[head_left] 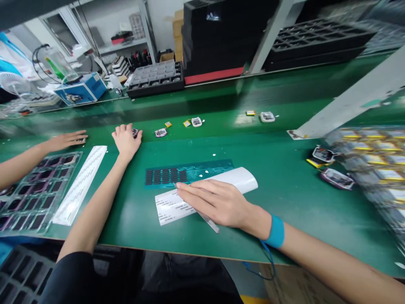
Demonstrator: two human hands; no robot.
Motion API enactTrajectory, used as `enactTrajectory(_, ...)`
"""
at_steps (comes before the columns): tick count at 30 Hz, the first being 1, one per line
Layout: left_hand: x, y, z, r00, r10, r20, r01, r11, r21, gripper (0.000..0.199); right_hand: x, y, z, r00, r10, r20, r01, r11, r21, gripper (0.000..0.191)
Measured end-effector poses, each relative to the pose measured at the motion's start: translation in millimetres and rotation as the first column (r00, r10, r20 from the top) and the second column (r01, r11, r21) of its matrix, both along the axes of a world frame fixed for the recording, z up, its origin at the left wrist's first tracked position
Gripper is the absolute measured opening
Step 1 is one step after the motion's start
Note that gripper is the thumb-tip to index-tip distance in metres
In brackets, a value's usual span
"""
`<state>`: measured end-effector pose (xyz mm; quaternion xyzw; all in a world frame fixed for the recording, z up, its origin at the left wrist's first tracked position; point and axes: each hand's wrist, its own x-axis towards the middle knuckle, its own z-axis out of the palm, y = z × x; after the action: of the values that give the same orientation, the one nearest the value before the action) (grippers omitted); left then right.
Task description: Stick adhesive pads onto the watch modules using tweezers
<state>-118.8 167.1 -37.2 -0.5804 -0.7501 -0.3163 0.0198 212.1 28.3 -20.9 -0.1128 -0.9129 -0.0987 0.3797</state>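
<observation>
My left hand [124, 141] reaches to the back of the green bench, its fingers curled over a small dark device housing [135, 133], mostly hidden. In my right hand [218, 202] is a pair of metal tweezers [210, 223], tips pointing left. The tips are close to a teal sheet [209, 171] carrying rows of small black stickers [166, 176]. Partly under the right hand lies a white printed backing sheet [172, 207], its right end curled up. A blue band [276, 231] circles my right wrist.
A co-worker's hand [68, 138] is at the left, by a clear tray of dark parts [34, 198] and a white printed strip [82, 181]. Several housings with yellow batteries [196, 122] sit along the back. At right stand a slanted metal post [351, 95] and trays of batteries [376, 158].
</observation>
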Motion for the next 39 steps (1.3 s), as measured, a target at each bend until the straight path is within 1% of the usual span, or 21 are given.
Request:
enactTrajectory(1,7,3,-1.3,0.997,-0.080,-0.022,0.080,0.997,-0.004,0.034,0,1,-0.3,1.000,-0.004,0.001,0.004,1.000,0.002,0.027)
enactTrajectory(3,21,9,-6.0,0.968,-0.248,-0.025,0.247,0.968,-0.034,0.029,-1,2,-0.2,1.000,-0.012,0.005,0.012,1.000,0.006,0.029)
enactTrajectory(5,31,14,-11.9,0.940,-0.340,0.016,0.341,0.939,-0.050,0.022,0,2,0.8,1.000,-0.015,0.012,0.015,1.000,0.006,0.030)
enactTrajectory(7,37,16,-16.7,0.935,-0.346,0.077,0.349,0.937,-0.028,0.017,0,1,2.1,1.000,-0.015,0.014,0.015,1.000,0.004,0.032)
enactTrajectory(11,38,10,-18.8,0.927,-0.294,0.232,0.290,0.956,0.055,0.018,3,2,1.4,0.999,-0.027,0.024,0.027,1.000,0.007,0.032)
enactTrajectory(14,38,-2,-9.7,0.881,-0.279,0.382,0.251,0.960,0.122,0.018,6,7,-3.1,0.999,-0.038,0.012,0.038,0.999,0.002,0.028)
enactTrajectory(16,41,-15,3.2,0.834,-0.287,0.472,0.226,0.957,0.182,0.020,8,13,-6.4,1.000,-0.025,-0.005,0.025,1.000,-0.019,0.025)
enactTrajectory(17,44,-22,11.1,0.798,-0.309,0.517,0.221,0.949,0.227,0.022,9,15,-7.6,1.000,-0.016,-0.011,0.015,0.999,-0.037,0.024)
enactTrajectory(19,53,-42,27.6,0.683,-0.398,0.613,0.241,0.914,0.325,0.026,10,19,-9.2,0.999,-0.001,-0.035,-0.002,0.995,-0.098,0.022)
enactTrajectory(20,61,-53,34.7,0.562,-0.471,0.681,0.272,0.882,0.385,0.028,10,20,-9.6,0.998,0.003,-0.060,-0.012,0.989,-0.148,0.021)
enactTrajectory(21,69,-66,40.2,0.446,-0.517,0.731,0.322,0.855,0.408,0.031,10,20,-9.9,0.996,0.007,-0.090,-0.025,0.977,-0.210,0.021)
enactTrajectory(22,78,-79,43.9,0.367,-0.527,0.767,0.393,0.835,0.386,0.031,10,20,-10.3,0.992,0.008,-0.125,-0.042,0.961,-0.273,0.020)
enactTrajectory(23,88,-93,45.7,0.313,-0.511,0.801,0.462,0.818,0.341,0.030,9,19,-10.8,0.987,0.001,-0.159,-0.054,0.944,-0.327,0.021)
enactTrajectory(24,97,-106,45.8,0.274,-0.475,0.836,0.532,0.799,0.280,0.027,7,17,-11.6,0.982,-0.018,-0.188,-0.053,0.929,-0.367,0.023)
enactTrajectory(25,105,-119,44.6,0.257,-0.434,0.863,0.599,0.773,0.210,0.024,6,15,-12.6,0.975,-0.047,-0.216,-0.041,0.920,-0.389,0.026)
enactTrajectory(27,119,-142,40.7,0.293,-0.394,0.871,0.705,0.704,0.081,0.019,3,13,-14.8,0.957,-0.104,-0.272,-0.008,0.923,-0.384,0.030)
enactTrajectory(29,127,-159,37.2,0.365,-0.459,0.810,0.767,0.642,0.018,0.017,1,11,-16.2,0.938,-0.126,-0.321,0.007,0.937,-0.349,0.024)
enactTrajectory(31,132,-170,35.4,0.407,-0.557,0.724,0.793,0.609,0.023,0.017,1,9,-16.0,0.937,-0.116,-0.331,0.003,0.946,-0.323,0.016)
enactTrajectory(34,135,-177,34.1,0.439,-0.617,0.653,0.786,0.616,0.054,0.015,2,7,-13.2,0.942,-0.086,-0.323,-0.026,0.945,-0.326,0.018)
enactTrajectory(36,136,-178,33.0,0.463,-0.617,0.637,0.769,0.637,0.058,0.016,2,5,-11.1,0.946,-0.072,-0.318,-0.043,0.939,-0.341,0.015)
enactTrajectory(39,137,-178,31.0,0.480,-0.600,0.640,0.752,0.657,0.052,0.017,4,3,-8.8,0.956,-0.103,-0.274,0.001,0.938,-0.348,0.013)
